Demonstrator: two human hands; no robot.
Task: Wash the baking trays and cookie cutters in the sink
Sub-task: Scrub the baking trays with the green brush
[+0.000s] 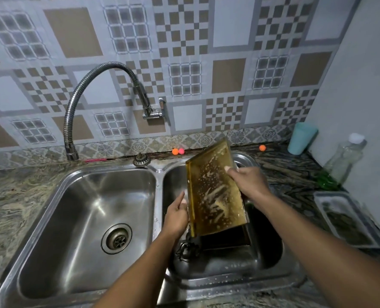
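A gold-coloured baking tray (213,192), streaked with soap suds, is held tilted on edge above the right basin of the steel double sink (160,174). My right hand (246,181) grips its right edge, thumb on the sudsy face. My left hand (177,215) holds the tray's left edge, fingers curled at the rim. Beneath the tray, a dark tray (226,237) lies in the right basin. A dark wire-like cookie cutter (185,250) sits by it at the basin's left side.
A flexible steel faucet (73,121) arches over the left basin, whose drain (117,238) is bare. On the right counter stand a teal cup (302,138), a clear bottle (344,158) and a white tray (349,218). Small orange and pink balls (177,151) sit by the wall.
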